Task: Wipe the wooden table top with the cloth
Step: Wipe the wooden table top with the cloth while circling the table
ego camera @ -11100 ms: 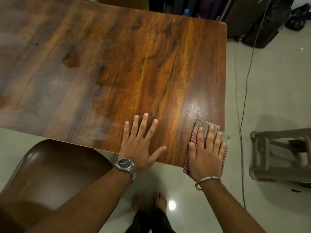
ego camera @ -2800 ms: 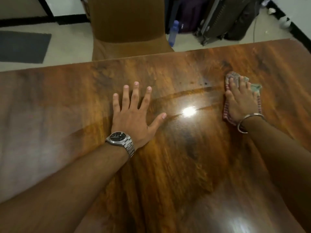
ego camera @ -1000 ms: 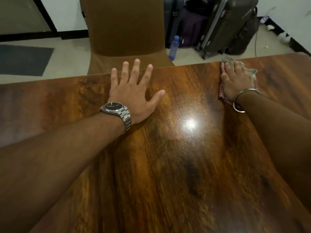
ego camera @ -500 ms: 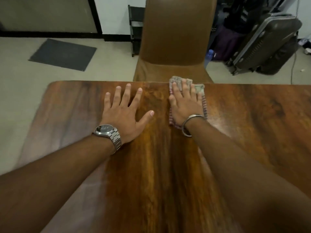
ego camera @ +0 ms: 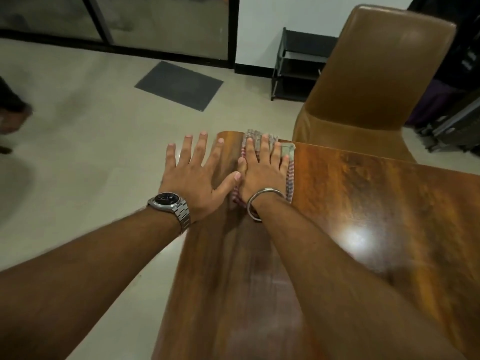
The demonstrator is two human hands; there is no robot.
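The glossy wooden table top [ego camera: 368,203] fills the right and lower part of the head view; its far left corner lies under my hands. A folded red-checked cloth [ego camera: 290,178] lies at that corner. My right hand [ego camera: 262,175], with a metal bangle on the wrist, presses flat on the cloth, fingers reaching the far edge. My left hand [ego camera: 197,178], wearing a steel watch, is spread flat just left of it. Its thumb touches the right hand, and its fingers hang past the table's left edge over the floor.
A brown leather chair [ego camera: 376,87] stands beyond the far edge at the right. A black rack [ego camera: 293,66] stands by the wall, luggage [ego camera: 457,123] at the far right. A dark mat [ego camera: 179,84] lies on the tiled floor. Another person's foot [ego camera: 13,118] shows at the left.
Both hands have slid left along the far edge, from near the chair to the table's far left corner. The cloth went with the right hand. My left hand now overhangs the left edge.
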